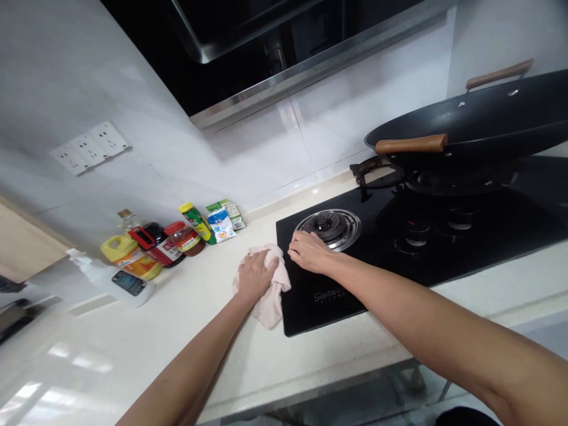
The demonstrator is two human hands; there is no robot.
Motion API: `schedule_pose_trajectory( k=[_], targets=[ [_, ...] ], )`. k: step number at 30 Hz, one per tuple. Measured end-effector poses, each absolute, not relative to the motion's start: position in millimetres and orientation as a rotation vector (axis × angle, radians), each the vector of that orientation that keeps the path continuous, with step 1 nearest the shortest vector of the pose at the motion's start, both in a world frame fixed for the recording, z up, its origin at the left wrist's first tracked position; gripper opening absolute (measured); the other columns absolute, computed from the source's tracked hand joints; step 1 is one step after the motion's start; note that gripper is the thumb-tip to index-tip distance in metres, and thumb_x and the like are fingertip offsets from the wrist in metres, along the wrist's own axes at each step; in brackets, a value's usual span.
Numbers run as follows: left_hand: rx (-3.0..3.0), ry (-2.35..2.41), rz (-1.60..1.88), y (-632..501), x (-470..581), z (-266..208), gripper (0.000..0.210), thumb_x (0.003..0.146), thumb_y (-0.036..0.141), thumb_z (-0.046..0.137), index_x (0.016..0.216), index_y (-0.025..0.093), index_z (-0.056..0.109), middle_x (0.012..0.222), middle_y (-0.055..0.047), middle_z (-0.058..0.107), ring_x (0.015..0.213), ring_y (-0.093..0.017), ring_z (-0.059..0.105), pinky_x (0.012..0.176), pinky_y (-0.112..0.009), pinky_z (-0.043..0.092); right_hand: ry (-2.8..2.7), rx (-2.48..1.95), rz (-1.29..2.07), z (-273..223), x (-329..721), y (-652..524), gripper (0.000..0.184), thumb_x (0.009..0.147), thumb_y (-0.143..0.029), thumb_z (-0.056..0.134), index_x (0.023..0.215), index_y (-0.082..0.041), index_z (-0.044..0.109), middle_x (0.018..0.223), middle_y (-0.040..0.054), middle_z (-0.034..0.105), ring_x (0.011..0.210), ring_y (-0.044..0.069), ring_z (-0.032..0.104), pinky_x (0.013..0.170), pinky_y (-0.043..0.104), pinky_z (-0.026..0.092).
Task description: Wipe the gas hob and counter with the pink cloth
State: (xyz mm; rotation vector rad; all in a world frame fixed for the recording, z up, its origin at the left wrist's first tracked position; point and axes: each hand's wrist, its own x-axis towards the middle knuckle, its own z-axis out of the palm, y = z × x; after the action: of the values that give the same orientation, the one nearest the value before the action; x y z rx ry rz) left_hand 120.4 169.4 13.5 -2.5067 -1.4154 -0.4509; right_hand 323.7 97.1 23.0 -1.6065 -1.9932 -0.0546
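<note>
My left hand [255,277] presses down on a crumpled pale pink cloth [270,309], fingers bent over it. The cloth lies on the white countertop against the left edge of the black glass gas stove [377,260]. My right hand [311,252] is over the stove's left side, just in front of the round left burner [331,228]. Its fingers are curled together, and whatever they may hold is hidden. The left burner carries no pan support; a black pan support [379,177] stands farther back on the stove.
A large black wok [479,121] with wooden handles rests on the right burner. Along the wall at left stand a spray bottle [113,281], a yellow jug [131,257], a red-lidded jar [185,238] and seasoning packets [222,225]. A range hood [266,47] hangs above.
</note>
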Motion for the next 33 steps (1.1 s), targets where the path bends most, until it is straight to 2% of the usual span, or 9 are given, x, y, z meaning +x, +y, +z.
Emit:
schedule_pose_trajectory(
  k=[7, 15, 21, 29, 33],
  targets=[
    [-2.632, -1.146, -0.536, 107, 85, 10, 0.04, 0.1, 0.045, 0.045, 0.132, 0.025, 0.061, 0.134, -0.006, 0.067, 0.128, -0.028, 0.056, 0.114, -0.048, 0.038, -2.006, -1.626, -0.083, 23, 326, 95, 0.033, 0.102, -0.029, 0.045, 0.091, -0.019, 0.074, 0.108, 0.0086, 0.063, 0.102, 0.021, 0.056, 0.085, 0.034, 0.036],
    [-2.758, -0.948, -0.564, 68, 48, 10, 0.043, 0.098, 0.047, 0.049, 0.137, 0.029, 0.058, 0.139, -0.006, 0.063, 0.132, -0.027, 0.054, 0.115, -0.05, 0.04, -1.99, -1.611, -0.072, 21, 327, 93, 0.032, 0.101, -0.028, 0.046, 0.085, -0.018, 0.072, 0.105, 0.0072, 0.064, 0.099, 0.019, 0.055, 0.082, 0.033, 0.035],
    [-2.769, -0.993, -0.568, 83, 59, 13, 0.042, 0.097, 0.045, 0.051, 0.135, 0.03, 0.06, 0.138, -0.005, 0.063, 0.133, -0.027, 0.053, 0.118, -0.05, 0.035, -2.03, -1.6, -0.011, 21, 320, 89, 0.032, 0.101, -0.028, 0.045, 0.087, -0.018, 0.073, 0.107, 0.0079, 0.064, 0.101, 0.02, 0.055, 0.085, 0.034, 0.035],
    [-2.712, -1.103, -0.57, 127, 86, 12, 0.038, 0.098, 0.042, 0.051, 0.132, 0.027, 0.061, 0.136, -0.004, 0.065, 0.126, -0.026, 0.056, 0.112, -0.045, 0.04, -2.039, -1.608, 0.013, 22, 318, 91, 0.031, 0.101, -0.028, 0.045, 0.09, -0.018, 0.073, 0.108, 0.0076, 0.063, 0.102, 0.02, 0.054, 0.087, 0.034, 0.035],
    [-2.682, -1.197, -0.575, 152, 103, 14, 0.038, 0.098, 0.041, 0.051, 0.131, 0.027, 0.062, 0.137, -0.005, 0.065, 0.128, -0.029, 0.055, 0.112, -0.047, 0.039, -2.049, -1.605, 0.024, 23, 319, 91, 0.034, 0.102, -0.029, 0.042, 0.091, -0.018, 0.072, 0.11, 0.0079, 0.062, 0.104, 0.02, 0.054, 0.088, 0.035, 0.035]
  ],
)
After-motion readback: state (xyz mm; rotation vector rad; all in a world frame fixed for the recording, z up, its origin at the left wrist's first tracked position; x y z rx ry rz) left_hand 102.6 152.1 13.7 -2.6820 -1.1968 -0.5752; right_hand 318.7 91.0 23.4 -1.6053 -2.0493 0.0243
